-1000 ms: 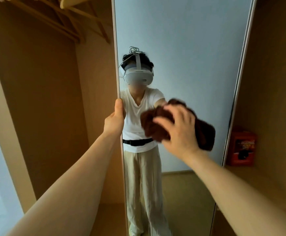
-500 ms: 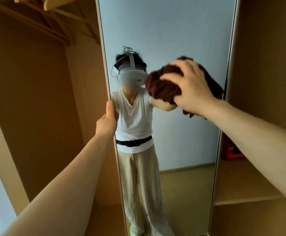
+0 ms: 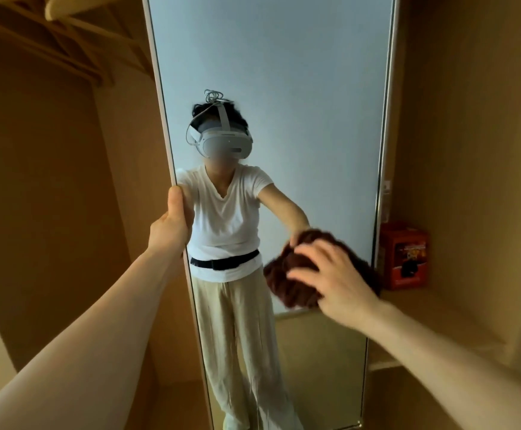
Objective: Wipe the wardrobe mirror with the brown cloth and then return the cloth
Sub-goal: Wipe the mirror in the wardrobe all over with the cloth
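Facing an open wardrobe [image 3: 51, 181] of pale wood. Swung out at its middle, a tall mirror [image 3: 299, 88], hung like a door and showing the person's reflection. To the right of it, a shelf [image 3: 423, 308] set into the wardrobe.

Low on the glass, near the right edge: the cloth [image 3: 293, 287], brown, bunched into a thick wad and pressed to the surface. Bunched so, probably, to make a firm pad that keeps bare fingers off the glass.

Gripping the mirror's left edge at chest height, the left hand [image 3: 170, 228], thumb lying up the front of the frame, fingers wrapped behind and hidden. Held there, most likely, to stop the panel swinging under the push of wiping.

Over the wad, the right hand [image 3: 337, 280], fingers spread and bent down across it, clasping it against the glass; thumb out of sight.

Judged mid-wipe, cloth not yet returned.

Smallest, a red box [image 3: 403, 256] on the shelf, just beyond the frame.
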### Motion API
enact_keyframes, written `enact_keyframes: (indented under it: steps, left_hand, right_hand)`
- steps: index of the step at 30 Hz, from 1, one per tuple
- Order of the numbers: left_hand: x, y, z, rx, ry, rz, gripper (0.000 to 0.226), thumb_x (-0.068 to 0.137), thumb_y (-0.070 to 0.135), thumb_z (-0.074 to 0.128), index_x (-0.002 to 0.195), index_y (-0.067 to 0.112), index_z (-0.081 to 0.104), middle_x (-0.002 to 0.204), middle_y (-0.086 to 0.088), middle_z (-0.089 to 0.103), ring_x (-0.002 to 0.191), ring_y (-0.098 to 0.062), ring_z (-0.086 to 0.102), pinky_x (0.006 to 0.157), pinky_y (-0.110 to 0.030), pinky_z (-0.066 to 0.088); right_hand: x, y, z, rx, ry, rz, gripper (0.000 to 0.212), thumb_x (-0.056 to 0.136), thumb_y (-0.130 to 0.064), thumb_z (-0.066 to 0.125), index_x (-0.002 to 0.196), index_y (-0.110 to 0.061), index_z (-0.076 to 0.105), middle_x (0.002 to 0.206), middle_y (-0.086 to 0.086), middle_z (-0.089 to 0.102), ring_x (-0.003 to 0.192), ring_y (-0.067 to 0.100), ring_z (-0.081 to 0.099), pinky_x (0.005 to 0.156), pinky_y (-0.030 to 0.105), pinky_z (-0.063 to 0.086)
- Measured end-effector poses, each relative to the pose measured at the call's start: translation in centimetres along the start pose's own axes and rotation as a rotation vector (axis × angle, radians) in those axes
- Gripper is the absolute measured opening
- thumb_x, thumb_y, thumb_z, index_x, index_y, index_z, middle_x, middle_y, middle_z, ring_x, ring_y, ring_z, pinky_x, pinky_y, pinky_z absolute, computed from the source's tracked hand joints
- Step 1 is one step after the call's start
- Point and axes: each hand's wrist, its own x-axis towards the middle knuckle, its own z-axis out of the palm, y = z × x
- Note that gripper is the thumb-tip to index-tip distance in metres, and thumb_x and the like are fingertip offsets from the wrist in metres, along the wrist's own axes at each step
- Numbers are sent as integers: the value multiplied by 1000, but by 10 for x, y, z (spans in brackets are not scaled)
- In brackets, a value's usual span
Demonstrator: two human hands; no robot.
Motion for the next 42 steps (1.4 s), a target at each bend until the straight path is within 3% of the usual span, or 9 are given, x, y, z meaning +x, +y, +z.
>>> enact_keyframes:
  steps: [7,12,16,18,21,23,26,33,42]
  left_hand:
    - [-2,1,0,-27,31,14,62,73,78,36,61,18,46,68,-1,54,65,-19,52,62,-31,44]
    - [-15,7,-7,-79,4,-75,51,75,69,51,70,19,56,74,-2,60,66,-17,53,63,-30,44]
    - [-41,13,-2,328,211,338,43,85,46,60,119,20,55,123,-8,52,104,-24,52,85,-37,46]
    - [-65,24,16,514,240,674,43,82,35,66,121,21,54,125,-5,47,113,-26,46,95,-41,42]
    - [-98,29,71,694,-131,980,44,78,28,68,119,13,59,124,-8,54,118,-29,46,98,-41,38]
    - [-121,16,113,880,-374,938,71,78,35,67,140,15,39,138,-7,44,128,-29,38,102,-40,37]
    - [-134,-8,158,1093,-347,852,101,76,45,71,151,14,10,152,-5,24,137,-25,26,109,-37,33]
    - [-118,1,168,1179,-23,1242,73,80,32,70,137,-4,42,127,-19,50,112,-35,48,102,-43,39]
    - [-133,-81,173,1074,-62,1248,64,71,16,80,126,-7,55,103,-16,63,85,-28,62,75,-37,55]
  right_hand:
    - [118,48,-110,18,414,259,47,77,-8,65,123,-21,61,138,12,42,129,35,35,106,49,29]
    - [77,35,-67,69,419,322,54,73,1,67,124,-16,60,142,15,38,133,37,28,112,47,22]
    - [11,34,-25,-7,242,235,59,63,5,76,118,-14,64,137,19,44,129,43,33,108,56,28]
    - [-7,38,-14,-22,181,197,60,59,4,80,114,-14,67,132,20,48,125,44,39,104,58,34]
    - [-11,46,-16,-43,120,157,66,53,0,85,113,-16,66,131,20,51,123,44,43,100,59,38]
    - [-11,50,-21,-62,63,131,69,53,-8,86,117,-18,64,132,19,50,125,43,42,97,59,40]
    - [-11,65,-33,-91,16,36,70,57,-16,86,122,-15,61,129,18,53,123,40,46,93,56,45]
    - [5,89,-43,-87,143,-35,56,72,-25,76,124,-13,58,130,10,53,125,32,43,98,49,41]
    - [-50,75,25,-13,157,-29,64,66,-14,81,125,-14,58,132,11,51,129,31,42,106,52,35]
